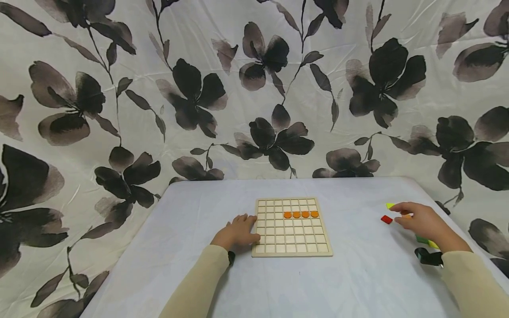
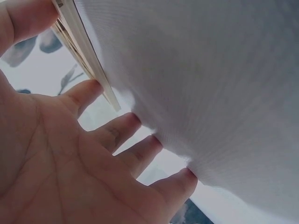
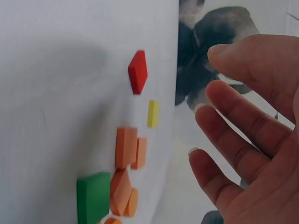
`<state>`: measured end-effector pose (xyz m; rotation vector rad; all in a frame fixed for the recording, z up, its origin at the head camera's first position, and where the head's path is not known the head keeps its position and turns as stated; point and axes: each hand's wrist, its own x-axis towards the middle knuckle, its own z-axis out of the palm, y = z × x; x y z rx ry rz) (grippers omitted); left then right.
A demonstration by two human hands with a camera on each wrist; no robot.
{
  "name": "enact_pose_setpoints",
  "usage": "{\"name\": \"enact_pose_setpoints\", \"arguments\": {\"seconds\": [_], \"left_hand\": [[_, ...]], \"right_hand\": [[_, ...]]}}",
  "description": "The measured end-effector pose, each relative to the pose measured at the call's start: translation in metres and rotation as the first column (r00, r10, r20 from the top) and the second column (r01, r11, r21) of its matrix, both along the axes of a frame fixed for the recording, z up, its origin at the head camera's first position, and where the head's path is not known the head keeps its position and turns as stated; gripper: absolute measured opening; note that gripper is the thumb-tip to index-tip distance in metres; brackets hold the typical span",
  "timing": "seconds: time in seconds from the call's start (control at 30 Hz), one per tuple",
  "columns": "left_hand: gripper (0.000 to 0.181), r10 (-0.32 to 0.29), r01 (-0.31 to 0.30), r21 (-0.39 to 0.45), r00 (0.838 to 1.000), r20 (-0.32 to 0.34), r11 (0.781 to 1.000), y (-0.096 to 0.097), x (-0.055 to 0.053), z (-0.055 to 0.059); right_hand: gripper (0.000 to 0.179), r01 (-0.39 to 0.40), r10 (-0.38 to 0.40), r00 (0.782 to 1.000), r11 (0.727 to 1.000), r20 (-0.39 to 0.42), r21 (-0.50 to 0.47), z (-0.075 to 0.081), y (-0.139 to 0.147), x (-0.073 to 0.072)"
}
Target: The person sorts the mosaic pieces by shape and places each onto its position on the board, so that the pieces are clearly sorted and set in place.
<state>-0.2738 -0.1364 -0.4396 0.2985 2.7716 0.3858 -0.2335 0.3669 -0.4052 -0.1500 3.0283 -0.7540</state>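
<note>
White table [image 1: 199, 282]: orange pieces [image 3: 126, 147] (only right wrist shows)

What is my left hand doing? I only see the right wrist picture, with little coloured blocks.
Observer: Your left hand rests open against the left edge of a wooden grid board.
Operator: Anything on it?
Observer: Four orange discs, side by side, toward its far right.
Operator: Where is it from my red block?
Observer: Left of the red block, near the middle of the table.
</note>
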Motion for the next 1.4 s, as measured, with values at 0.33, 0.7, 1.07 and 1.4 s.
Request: {"name": "enact_pose_setpoints", "arguments": {"seconds": [0.33, 0.7, 1.07, 1.4], "left_hand": [[0.074, 0.006, -0.006, -0.002, 1.000, 0.007, 1.000, 0.000, -0.002, -0.001], [0.074, 0.013, -0.013, 0.001, 1.000, 0.003, 1.000, 0.000, -0.002, -0.003], [0.074, 0.015, -0.014, 0.010, 1.000, -0.015, 1.000, 0.002, 0.000, -0.001], [0.074, 0.002, -0.002, 0.008, 1.000, -0.011, 1.000, 0.001, 0.002, 0.000]], "right_hand": [[0.050, 0.079, -0.076, 0.990, 0.997, 0.118, -0.018, -0.003, 0.031, 0.005], [0.054, 0.123, -0.123, 0.982, 0.992, 0.145, 0.013, -0.008, 0.053, 0.014], [0.057, 0.187, -0.190, 0.968, 0.982, 0.166, 0.031, -0.022, 0.070, 0.018], [0.055, 0.229, -0.230, 0.953, 0.973, 0.198, 0.029, -0.031, 0.080, 0.020]]}}
